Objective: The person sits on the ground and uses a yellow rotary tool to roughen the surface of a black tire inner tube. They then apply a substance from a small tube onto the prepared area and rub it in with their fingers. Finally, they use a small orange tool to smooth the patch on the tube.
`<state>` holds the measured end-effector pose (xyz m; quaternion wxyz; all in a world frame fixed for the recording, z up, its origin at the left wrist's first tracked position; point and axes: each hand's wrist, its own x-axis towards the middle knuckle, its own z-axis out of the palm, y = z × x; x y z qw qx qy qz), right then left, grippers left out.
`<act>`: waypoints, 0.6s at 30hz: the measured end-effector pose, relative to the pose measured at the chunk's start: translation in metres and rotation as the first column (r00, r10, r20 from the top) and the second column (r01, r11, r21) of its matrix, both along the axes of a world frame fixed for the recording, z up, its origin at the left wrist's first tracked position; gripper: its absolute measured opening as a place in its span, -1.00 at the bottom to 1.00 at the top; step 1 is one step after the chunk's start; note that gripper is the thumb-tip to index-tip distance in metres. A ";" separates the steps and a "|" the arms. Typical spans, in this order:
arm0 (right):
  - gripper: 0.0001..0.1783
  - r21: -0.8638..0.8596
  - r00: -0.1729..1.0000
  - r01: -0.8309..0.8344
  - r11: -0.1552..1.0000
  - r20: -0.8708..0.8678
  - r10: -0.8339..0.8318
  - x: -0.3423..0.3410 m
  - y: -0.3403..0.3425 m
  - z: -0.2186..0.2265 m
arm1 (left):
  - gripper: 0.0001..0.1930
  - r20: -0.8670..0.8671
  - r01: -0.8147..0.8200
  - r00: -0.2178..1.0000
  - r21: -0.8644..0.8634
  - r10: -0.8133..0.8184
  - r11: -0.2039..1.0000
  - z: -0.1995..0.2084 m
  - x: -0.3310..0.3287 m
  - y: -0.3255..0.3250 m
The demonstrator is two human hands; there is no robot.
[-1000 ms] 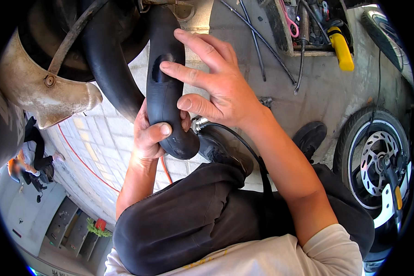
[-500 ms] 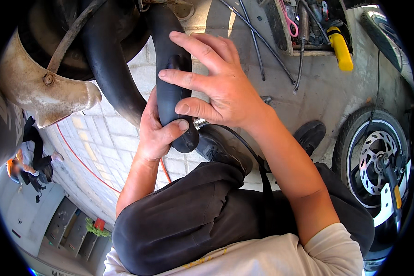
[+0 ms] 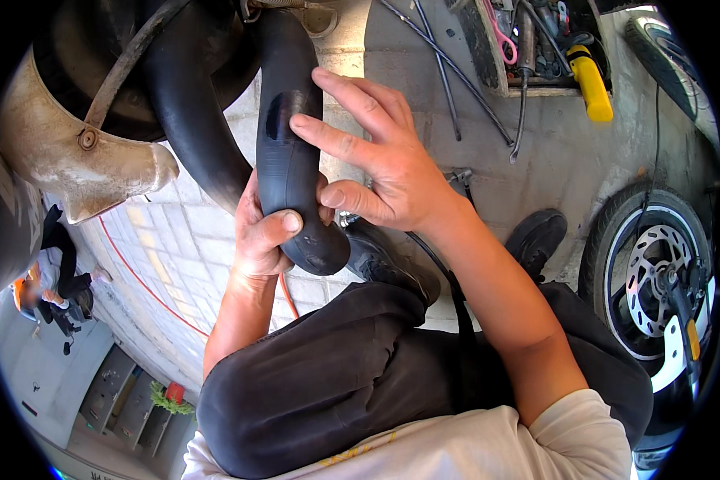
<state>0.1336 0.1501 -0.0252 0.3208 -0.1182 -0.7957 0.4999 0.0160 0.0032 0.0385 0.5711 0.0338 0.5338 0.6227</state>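
Observation:
A black inner tube (image 3: pixel 276 172) hangs in a thick, puffed-up loop from the wheel at the upper left. Its lower bend rests in my left hand (image 3: pixel 258 238), thumb on top and fingers wrapped underneath. On the tube's upper face is a dark, glossy oblong spot (image 3: pixel 285 116). My right hand (image 3: pixel 392 164) is spread along the tube's right edge, index and middle fingertips close to the spot. Whether those fingertips touch the rubber I cannot tell. Under the right thumb, a metal fitting (image 3: pixel 346 219) shows beside the tube.
Long metal rods (image 3: pixel 448 72) lie on the paving. A wooden toolbox (image 3: pixel 504 68) holds several tools and a yellow-handled one (image 3: pixel 590 84). At right lies a wheel with a brake disc (image 3: pixel 648 272). A black hose (image 3: pixel 436 254) runs by my knee; a person (image 3: pixel 52 276) is far left.
The tube has shifted slightly left and turned, so its glossy spot faces up more. My right fingers have slid off its top toward the right edge.

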 end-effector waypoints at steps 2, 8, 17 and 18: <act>-0.33 0.025 0.999 0.039 0.999 0.003 -0.039 -0.005 0.006 -0.006 | -0.33 0.013 -0.011 1.000 0.023 0.011 1.000 0.000 0.000 0.006; -0.16 -0.232 0.994 0.091 0.968 0.074 -0.076 0.011 -0.041 0.007 | -0.26 -0.125 0.039 0.991 -0.059 -0.047 0.997 0.003 0.001 0.009; -0.27 -0.871 0.983 0.089 0.484 0.156 0.098 0.018 -0.064 0.045 | -0.09 -0.592 0.134 0.723 -0.386 -0.357 0.913 -0.009 0.014 0.007; -0.30 -0.893 0.982 0.099 0.440 0.158 0.101 0.020 -0.064 0.045 | -0.08 -0.622 0.130 0.674 -0.431 -0.399 0.893 -0.011 0.016 0.006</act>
